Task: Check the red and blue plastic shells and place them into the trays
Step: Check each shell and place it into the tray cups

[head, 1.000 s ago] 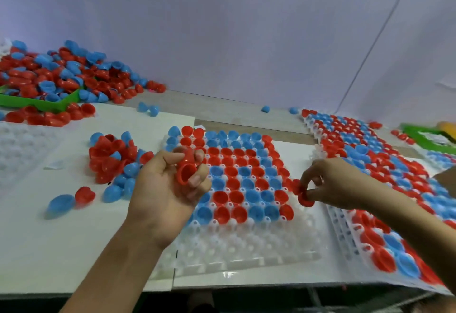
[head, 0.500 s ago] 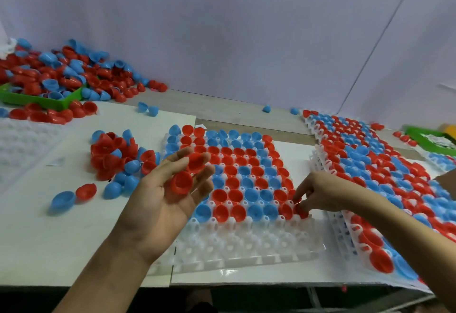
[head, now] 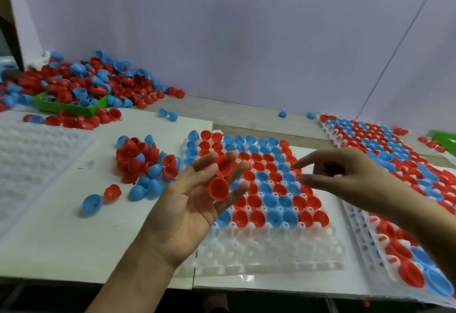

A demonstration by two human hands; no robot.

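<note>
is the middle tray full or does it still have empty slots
Partly full. The middle tray holds red and blue shells in its far rows, but its nearest rows are bare white pockets with nothing in them.

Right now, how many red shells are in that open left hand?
2. One red shell lies across the fingers of the left hand, opening towards the camera; the other sits nearer the fingertips. None seems hidden behind them.

Two red shells [head: 219, 178] lie cupped on upturned fingers. White tray [head: 266, 251]: far rows filled red/blue, apparently mouth-up; near rows bare.
</note>
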